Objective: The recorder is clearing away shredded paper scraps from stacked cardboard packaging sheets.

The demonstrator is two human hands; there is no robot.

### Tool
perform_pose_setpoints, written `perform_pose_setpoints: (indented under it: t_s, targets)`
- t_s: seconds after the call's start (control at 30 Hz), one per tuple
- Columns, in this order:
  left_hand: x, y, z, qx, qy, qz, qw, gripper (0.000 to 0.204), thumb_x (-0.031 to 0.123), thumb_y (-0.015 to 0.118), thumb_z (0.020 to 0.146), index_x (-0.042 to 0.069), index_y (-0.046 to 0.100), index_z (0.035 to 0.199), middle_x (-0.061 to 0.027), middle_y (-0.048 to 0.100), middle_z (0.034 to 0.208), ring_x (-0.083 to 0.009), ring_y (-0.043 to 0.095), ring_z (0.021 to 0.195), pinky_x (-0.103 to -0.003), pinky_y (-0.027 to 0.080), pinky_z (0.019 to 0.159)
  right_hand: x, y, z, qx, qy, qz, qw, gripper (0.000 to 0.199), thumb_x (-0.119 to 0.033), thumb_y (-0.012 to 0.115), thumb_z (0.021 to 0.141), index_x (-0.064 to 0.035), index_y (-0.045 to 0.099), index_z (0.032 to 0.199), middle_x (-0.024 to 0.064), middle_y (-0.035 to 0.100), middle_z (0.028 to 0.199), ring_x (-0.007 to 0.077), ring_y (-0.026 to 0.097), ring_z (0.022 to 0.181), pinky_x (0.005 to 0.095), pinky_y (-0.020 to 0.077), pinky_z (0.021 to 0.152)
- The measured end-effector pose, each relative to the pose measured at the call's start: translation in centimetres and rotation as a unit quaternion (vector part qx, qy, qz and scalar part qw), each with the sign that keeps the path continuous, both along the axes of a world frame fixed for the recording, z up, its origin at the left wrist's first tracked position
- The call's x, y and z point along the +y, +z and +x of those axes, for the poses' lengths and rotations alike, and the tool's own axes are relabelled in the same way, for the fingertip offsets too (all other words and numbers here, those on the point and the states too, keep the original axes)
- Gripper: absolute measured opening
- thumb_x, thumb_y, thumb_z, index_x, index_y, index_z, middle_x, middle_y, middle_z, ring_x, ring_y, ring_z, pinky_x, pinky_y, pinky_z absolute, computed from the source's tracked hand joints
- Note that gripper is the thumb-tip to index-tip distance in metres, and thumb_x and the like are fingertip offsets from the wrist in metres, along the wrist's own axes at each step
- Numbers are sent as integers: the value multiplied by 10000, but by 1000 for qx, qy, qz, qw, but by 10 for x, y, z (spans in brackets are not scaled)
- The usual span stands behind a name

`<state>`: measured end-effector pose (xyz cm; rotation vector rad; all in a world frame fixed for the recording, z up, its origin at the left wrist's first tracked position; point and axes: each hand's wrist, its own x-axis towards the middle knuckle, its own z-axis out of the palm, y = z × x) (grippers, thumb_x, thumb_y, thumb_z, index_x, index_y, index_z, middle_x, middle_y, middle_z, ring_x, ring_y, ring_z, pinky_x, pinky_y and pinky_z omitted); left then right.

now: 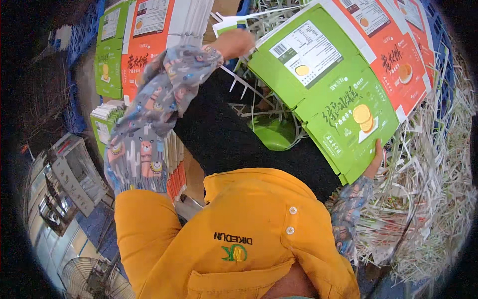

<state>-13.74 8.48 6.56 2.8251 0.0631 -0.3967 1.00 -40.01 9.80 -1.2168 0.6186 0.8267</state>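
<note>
A flat green printed carton sheet (343,114) lies tilted across my lap, with pictures of round yellow cakes and a white label panel on it. My right hand (374,162) grips its lower right edge, the fingers partly hidden by the sheet. At the sheet's upper left edge, my left hand (235,44) is closed; what its fingers hold, if anything, is hidden. Just beyond it is a green and white cardboard scrap (228,23). Thin white offcut strips (244,83) hang below that hand. Red-orange printed carton sheets (398,65) adjoin the green one on the right.
Shredded paper strips (423,184) pile up along the right side, by a blue plastic crate (443,74). Stacked green cartons (110,60) and red cartons (144,50) stand at the left. A green rounded object (273,132) sits between my legs. A fan (94,279) is lower left.
</note>
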Motion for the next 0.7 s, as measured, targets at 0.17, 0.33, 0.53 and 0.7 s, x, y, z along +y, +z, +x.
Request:
perform_pose_setpoints:
  t_s: [0.17,0.33,0.53,0.7]
  targets:
    - [5,-29,-9,136,159,-130,969,296,245,540,729,-33,587,820,-177,591,727,-280,586,681,-346,463,609,-14,-10,2,5,-10,6,1000,370,-288,434,846,2,477,1072,98,555,969,193,559,846,296,464,725]
    - [-13,-1,0,246,302,-389,835,229,189,591,714,-13,605,822,-29,567,658,-97,509,567,-221,389,485,-11,-1,-2,13,-13,21,1000,383,-294,431,846,0,473,1087,99,551,988,194,557,860,300,462,739]
    - [60,-17,1,6,220,-38,975,252,277,498,781,39,576,810,-98,574,676,-195,556,612,-282,441,559,15,23,-8,0,0,22,1000,411,-306,443,834,-4,461,1111,111,543,1024,211,554,882,311,456,762]
    - [61,-11,3,-32,159,78,984,241,238,516,747,46,551,887,-124,555,813,-264,532,745,-345,429,661,13,24,-3,-25,12,27,999,446,-327,460,820,-7,447,1130,122,533,1052,230,548,902,323,447,785]
